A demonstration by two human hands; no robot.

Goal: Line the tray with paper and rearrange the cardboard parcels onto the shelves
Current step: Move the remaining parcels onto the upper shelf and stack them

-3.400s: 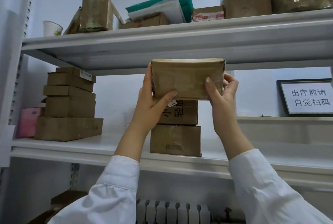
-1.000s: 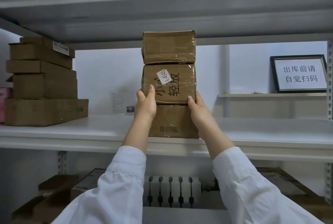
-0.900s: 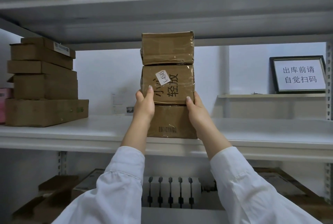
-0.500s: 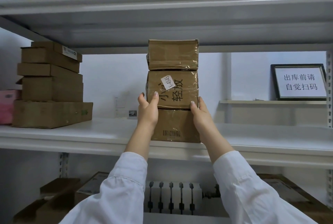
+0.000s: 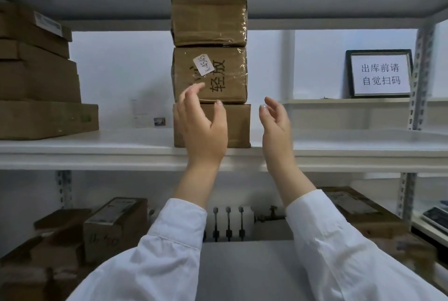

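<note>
Both hands were empty, fingers spread: the left hand [image 5: 202, 128] hung before the bottom parcel [image 5: 238, 125], the right hand [image 5: 276, 126] just right of it. Three stacked parcels stood on the white shelf [image 5: 339, 148], the labelled middle parcel [image 5: 225, 75] under the top parcel [image 5: 209, 21].

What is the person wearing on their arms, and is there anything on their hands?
Both arms are in long, loose white sleeves that end at the wrists, like a lab coat. The left hand and the right hand are bare: no gloves, rings or watch show. The nails on the fingers look pale and shiny.
</note>
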